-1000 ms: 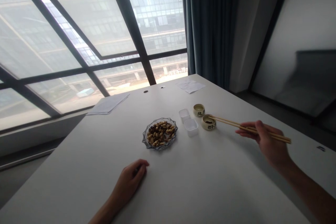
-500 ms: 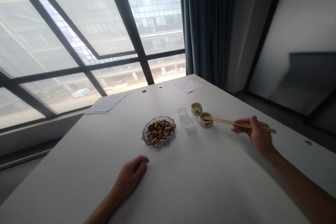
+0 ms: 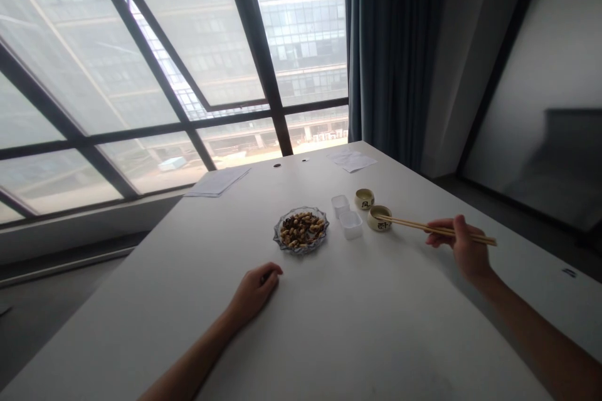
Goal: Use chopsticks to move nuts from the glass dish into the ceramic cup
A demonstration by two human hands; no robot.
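Note:
My right hand (image 3: 465,245) is closed around a pair of wooden chopsticks (image 3: 410,223), which point left. Their tips reach inside a small cream cup (image 3: 379,224) with dark painted characters; what lies at the tips is too small to tell. A matching cup (image 3: 364,199) stands just behind it. My left hand (image 3: 258,285) rests on the table with its fingers curled in and nothing visible in them. Just beyond it is a scalloped glass plate (image 3: 276,239) with peanuts (image 3: 301,229) and other dark bits heaped on it.
Two clear plastic boxes (image 3: 351,225) sit between the plate and the cups. Papers lie on the white table (image 3: 329,326) at the far left (image 3: 219,182) and the far right (image 3: 352,160). Windows and a dark curtain (image 3: 395,62) border the far side.
The camera view has shifted, so the table things appear further right. The chopstick tips have dipped slightly within the near cup. My left hand stays on the table.

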